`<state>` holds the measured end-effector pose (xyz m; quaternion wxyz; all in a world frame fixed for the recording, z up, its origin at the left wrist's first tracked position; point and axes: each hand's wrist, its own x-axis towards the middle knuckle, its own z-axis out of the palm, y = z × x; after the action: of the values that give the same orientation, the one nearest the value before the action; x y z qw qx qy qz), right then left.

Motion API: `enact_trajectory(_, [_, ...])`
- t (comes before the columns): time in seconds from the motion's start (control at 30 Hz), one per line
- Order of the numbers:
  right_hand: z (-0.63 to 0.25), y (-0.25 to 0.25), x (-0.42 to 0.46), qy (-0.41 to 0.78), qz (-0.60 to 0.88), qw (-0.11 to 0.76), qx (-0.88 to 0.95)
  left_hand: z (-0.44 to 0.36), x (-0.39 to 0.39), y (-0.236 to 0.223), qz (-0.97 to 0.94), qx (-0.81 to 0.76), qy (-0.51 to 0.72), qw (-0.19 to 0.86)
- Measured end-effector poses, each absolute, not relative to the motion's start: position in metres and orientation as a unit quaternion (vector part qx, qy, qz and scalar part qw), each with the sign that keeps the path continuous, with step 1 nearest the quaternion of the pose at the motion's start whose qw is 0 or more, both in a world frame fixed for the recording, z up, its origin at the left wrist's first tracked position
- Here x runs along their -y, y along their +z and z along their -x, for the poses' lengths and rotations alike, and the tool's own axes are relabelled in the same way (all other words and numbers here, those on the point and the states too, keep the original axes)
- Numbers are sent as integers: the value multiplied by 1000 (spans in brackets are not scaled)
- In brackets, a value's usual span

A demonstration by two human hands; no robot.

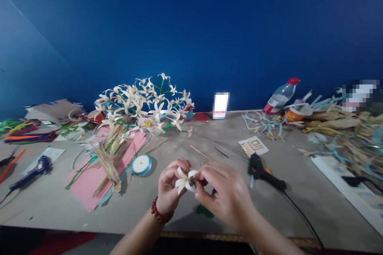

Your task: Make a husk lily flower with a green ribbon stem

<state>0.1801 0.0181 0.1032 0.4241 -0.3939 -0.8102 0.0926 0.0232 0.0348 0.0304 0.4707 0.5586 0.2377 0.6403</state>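
Note:
A small cream-white artificial flower (181,185) with several curved petals is held between my two hands, above the front middle of the table. My left hand (168,187), with a red bead bracelet at the wrist, is closed around the flower's base. Finger and thumb of my right hand (223,187) pinch at the flower's right petal. The stem is mostly hidden behind the fingers. Under my hands a green piece (205,210) lies on the table, partly covered. Left of my left hand lies a roll of light-blue ribbon (141,165).
A bunch of white flowers (140,103) stands at the back. Pink paper (82,185) with dried husks (107,165) lies on the left, beyond it a blue glue gun (36,171). On the right are a black glue gun (265,172), a bottle (279,96) and a power strip (347,191).

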Motion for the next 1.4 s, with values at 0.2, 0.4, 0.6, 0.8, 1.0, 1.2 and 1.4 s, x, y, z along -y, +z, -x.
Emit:
enact_trajectory(0.2, [-170,99,-16,103,424,474,765,-33,-28,27,-514,-268,665,471])
enact_trajectory(0.4, [-173,97,-19,82,448,473,754,-36,-27,23,-468,-293,681,482])
enact_trajectory(0.6, [-199,101,-23,122,458,479,739,-27,-34,25,-382,-283,720,506])
enact_trajectory(0.8, [-195,95,-21,205,425,444,761,-28,-37,28,-361,-244,688,580])
enact_trajectory(1.0, [-196,99,-27,183,413,446,773,-29,-37,25,-365,-225,681,593])
enact_trajectory(1.2, [-266,104,-47,18,508,609,609,-18,-40,24,-373,-195,678,602])
enact_trajectory(1.4, [-292,75,-71,-42,512,543,664,-16,-45,23,-377,-205,665,611])
